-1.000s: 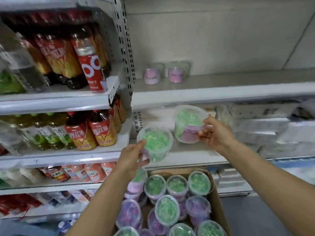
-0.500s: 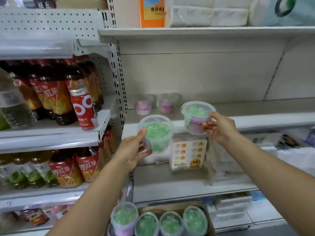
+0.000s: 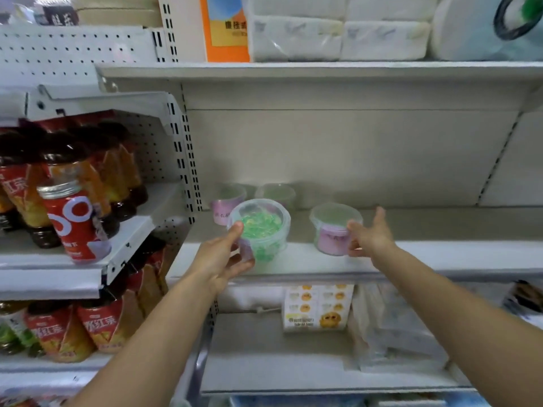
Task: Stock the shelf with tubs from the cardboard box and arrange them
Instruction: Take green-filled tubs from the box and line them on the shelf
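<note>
Left hand is up at the left end of the white metal shelf. Thumb and fingers are wrapped round a clear round plastic tub with green contents, which is tilted with its lid towards the camera, right over the front lip.

Across on the other side, the right hand is at a clear lidded tub with a pink label. That one stands upright on the shelf, near the front and apart from the green one. Fingers lie on its right side and the thumb points up, clear of it. Whether they actually clamp it I cannot tell, as the picture is smeared there.

Crowding the back left corner are two more clear lidded tubs, side by side. The left one shows a pink label and is partly covered by the held tub. Just left of them runs the slotted white upright.

In the next bay stand dark drink bottles with red and orange labels, and a red can with a big white "OO" leans at the shelf edge. The lower row of bottles carries red labels with white Chinese characters.

Beneath the working shelf sits a white carton printed with yellow cartoon faces. Up top are an orange and white pack with dark Chinese writing and white plastic-wrapped paper bundles.
</note>
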